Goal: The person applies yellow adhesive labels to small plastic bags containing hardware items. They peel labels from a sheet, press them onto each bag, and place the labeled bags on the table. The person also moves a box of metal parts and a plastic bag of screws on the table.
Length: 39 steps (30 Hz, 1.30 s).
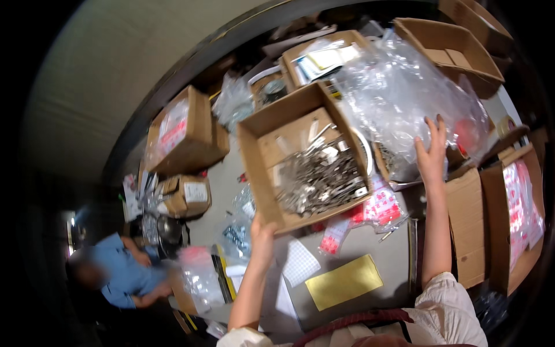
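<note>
My left hand grips the near left corner of an open cardboard box, which is tilted toward me above the table. Inside it lies a heap of small metal parts, too blurred to name more exactly. On the right, my right hand has its fingers spread at the near side of a large heap of clear plastic bags. It appears to touch the plastic and holds nothing. Partly under the bags stands another box with metal parts in it.
A yellow sheet and red-printed bags lie on the grey table. Cardboard boxes stand left, at the back right and at the right edge. At the lower left is a person in a blue shirt.
</note>
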Each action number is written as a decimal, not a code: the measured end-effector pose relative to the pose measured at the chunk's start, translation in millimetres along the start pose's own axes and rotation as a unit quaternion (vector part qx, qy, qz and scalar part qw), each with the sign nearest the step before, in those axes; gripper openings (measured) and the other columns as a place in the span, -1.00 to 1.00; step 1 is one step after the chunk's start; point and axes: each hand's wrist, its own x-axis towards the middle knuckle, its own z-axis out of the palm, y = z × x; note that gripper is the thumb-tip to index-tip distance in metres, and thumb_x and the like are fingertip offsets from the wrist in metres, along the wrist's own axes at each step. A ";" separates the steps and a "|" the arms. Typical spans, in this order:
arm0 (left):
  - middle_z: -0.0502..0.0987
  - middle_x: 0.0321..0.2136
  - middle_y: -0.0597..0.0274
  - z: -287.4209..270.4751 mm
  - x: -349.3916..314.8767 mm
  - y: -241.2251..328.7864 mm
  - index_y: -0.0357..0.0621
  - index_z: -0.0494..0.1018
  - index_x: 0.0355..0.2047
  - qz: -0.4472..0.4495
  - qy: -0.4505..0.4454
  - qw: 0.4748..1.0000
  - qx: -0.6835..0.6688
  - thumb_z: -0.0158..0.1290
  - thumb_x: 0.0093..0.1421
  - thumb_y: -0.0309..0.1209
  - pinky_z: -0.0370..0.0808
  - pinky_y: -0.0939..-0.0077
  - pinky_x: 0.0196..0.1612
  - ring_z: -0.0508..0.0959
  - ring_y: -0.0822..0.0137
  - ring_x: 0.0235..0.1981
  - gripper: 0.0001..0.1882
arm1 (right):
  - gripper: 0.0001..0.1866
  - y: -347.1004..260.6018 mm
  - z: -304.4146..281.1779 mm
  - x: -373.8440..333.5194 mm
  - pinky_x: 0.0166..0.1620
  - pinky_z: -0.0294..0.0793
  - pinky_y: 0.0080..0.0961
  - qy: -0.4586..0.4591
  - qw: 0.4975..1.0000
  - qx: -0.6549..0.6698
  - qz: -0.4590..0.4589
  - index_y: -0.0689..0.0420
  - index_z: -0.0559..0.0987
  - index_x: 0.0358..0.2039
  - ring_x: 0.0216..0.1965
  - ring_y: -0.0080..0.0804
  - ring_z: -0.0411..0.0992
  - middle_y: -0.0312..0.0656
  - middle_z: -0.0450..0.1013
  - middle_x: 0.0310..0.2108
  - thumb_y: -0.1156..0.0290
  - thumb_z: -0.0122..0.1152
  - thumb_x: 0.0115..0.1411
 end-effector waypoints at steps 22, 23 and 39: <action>0.58 -0.09 -0.02 -210.0 -65.6 -60.9 -0.10 0.59 -0.14 0.166 0.091 0.635 0.749 0.22 -0.02 -0.41 0.12 -0.14 0.34 0.46 0.02 0.09 -0.63 | -0.76 -40.3 -69.6 -46.4 0.26 0.40 -0.38 -0.188 0.950 0.240 -0.064 0.33 0.63 -0.09 0.16 -0.25 0.48 -0.04 0.53 0.10 0.69 0.00 0.35; 0.59 -0.12 0.00 -213.6 -65.9 -59.6 -0.10 0.59 -0.16 0.183 0.114 0.626 0.750 0.22 -0.04 -0.41 0.15 -0.12 0.31 0.46 0.03 0.07 -0.64 | -0.76 -48.9 -75.9 -49.7 0.25 0.40 -0.37 -0.192 0.951 0.230 -0.076 0.34 0.63 -0.10 0.14 -0.24 0.49 -0.03 0.54 0.07 0.70 0.01 0.34; 0.67 -0.35 0.00 -245.5 -52.6 -6.2 -0.20 0.63 -0.33 0.119 0.229 0.811 0.525 0.21 0.10 -0.36 0.52 0.22 -0.15 0.60 -0.04 -0.33 -0.82 | -0.77 -115.3 -109.5 -104.3 0.03 0.51 -0.41 -0.320 0.906 0.271 -0.054 0.35 0.61 -0.17 -0.04 -0.32 0.52 -0.06 0.56 -0.06 0.72 0.01 0.24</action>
